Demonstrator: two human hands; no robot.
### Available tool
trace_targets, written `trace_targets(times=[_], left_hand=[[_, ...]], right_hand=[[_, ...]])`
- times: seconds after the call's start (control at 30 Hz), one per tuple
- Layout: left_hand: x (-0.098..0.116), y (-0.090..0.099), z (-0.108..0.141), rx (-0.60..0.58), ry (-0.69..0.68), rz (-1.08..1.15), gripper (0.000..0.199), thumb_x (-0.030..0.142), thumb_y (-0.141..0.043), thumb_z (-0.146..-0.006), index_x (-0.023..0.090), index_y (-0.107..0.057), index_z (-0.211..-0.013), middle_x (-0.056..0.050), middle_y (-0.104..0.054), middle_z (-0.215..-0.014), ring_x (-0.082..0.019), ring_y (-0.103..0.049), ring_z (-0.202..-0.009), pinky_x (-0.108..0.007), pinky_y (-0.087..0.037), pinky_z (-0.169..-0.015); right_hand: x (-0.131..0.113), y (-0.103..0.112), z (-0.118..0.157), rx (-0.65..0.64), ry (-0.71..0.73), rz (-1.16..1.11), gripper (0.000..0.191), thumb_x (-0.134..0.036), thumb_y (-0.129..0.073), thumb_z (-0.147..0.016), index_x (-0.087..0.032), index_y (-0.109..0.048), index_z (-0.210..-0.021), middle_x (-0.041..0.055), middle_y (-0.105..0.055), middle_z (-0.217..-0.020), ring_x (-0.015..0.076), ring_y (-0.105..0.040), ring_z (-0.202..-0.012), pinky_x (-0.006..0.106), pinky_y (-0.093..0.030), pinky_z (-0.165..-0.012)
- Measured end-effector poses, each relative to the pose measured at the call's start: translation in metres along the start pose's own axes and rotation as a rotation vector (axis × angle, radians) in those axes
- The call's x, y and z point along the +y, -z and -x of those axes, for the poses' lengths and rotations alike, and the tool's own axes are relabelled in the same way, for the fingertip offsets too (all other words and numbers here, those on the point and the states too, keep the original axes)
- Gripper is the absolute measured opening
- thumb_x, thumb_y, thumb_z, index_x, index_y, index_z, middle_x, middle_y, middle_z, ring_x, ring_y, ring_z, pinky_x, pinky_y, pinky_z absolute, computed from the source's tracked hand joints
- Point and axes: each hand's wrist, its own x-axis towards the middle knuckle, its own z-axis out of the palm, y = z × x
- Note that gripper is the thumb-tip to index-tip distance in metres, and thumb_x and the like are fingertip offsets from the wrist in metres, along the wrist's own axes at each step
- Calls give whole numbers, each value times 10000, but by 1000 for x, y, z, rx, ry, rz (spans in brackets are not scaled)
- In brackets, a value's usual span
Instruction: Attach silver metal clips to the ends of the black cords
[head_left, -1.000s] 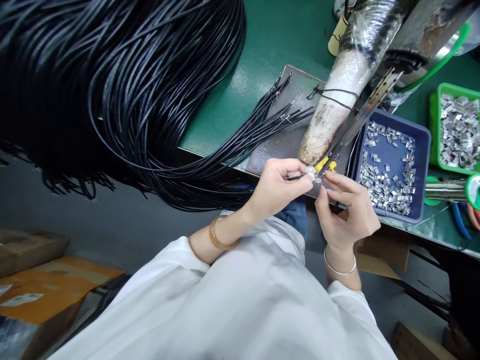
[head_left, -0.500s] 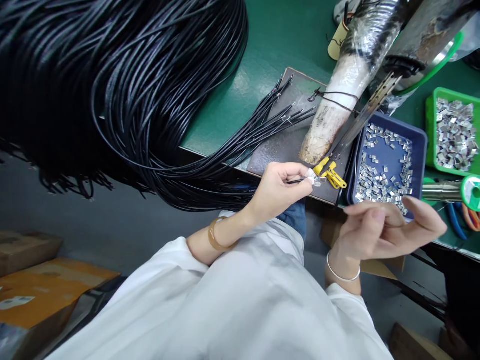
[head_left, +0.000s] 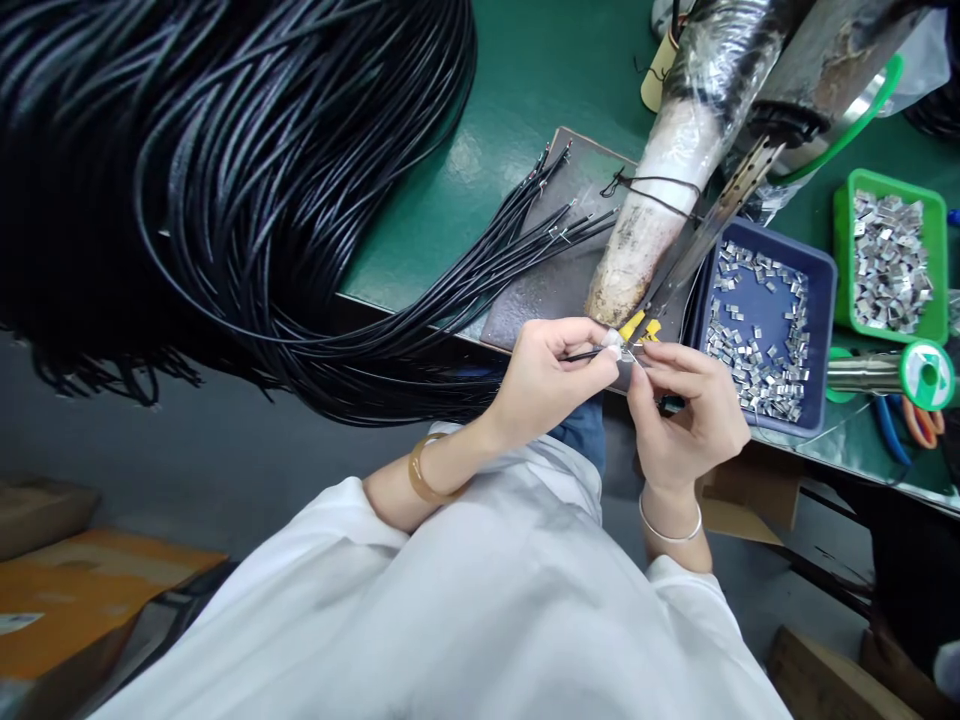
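Observation:
My left hand [head_left: 559, 370] is closed in a pinch on a black cable [head_left: 581, 356], with a white covering on a fingertip. At the cable's end, a small shiny metal connector [head_left: 627, 354] sits between my two hands. My right hand [head_left: 686, 410] has its thumb and forefinger drawn together at that connector; what they grip is too small to make out. Just behind the fingertips is a yellow clip-like piece [head_left: 651, 328], partly hidden. Many black cables [head_left: 420, 325] lie to the left, several with stripped ends on a dark board [head_left: 547, 285].
A blue tray [head_left: 823, 340] of small metal shells stands right of my hands, with a green bin [head_left: 844, 230] of similar parts beyond. Nearby are a wire spool [head_left: 927, 375] and plier handles [head_left: 892, 430]. A plastic-wrapped tube [head_left: 637, 235] slants down over the board.
My right hand has moved left from in front of the blue tray to the connector, and its fingers have closed. My left hand keeps its pinch on the cable. The view has shifted slightly.

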Motion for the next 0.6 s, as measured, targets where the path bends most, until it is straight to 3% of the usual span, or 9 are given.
trace_targets(times=[0.37, 0.6], left_hand=[[-3, 3, -1, -61, 18, -49, 135, 176, -624, -792, 113, -617, -673, 57, -321, -548, -41, -252, -505, -190, -198, -456], [-3, 1, 3, -46, -30, -26, 144, 222, -629, -834, 110, -646, -745, 51, -349, -570, -41, -253, -511, -188, -193, -448]], right_hand=[[1, -2, 5, 6, -26, 11, 170, -75, -723, -821, -212, -634, -869, 5, -752, -942, 136, -728, -844, 261, -600, -725], [-2, 0, 1, 29, 15, 58, 228, -48, -784, -763, -214, -692, -889, 8, -749, -949, 143, -734, -854, 268, -614, -769]])
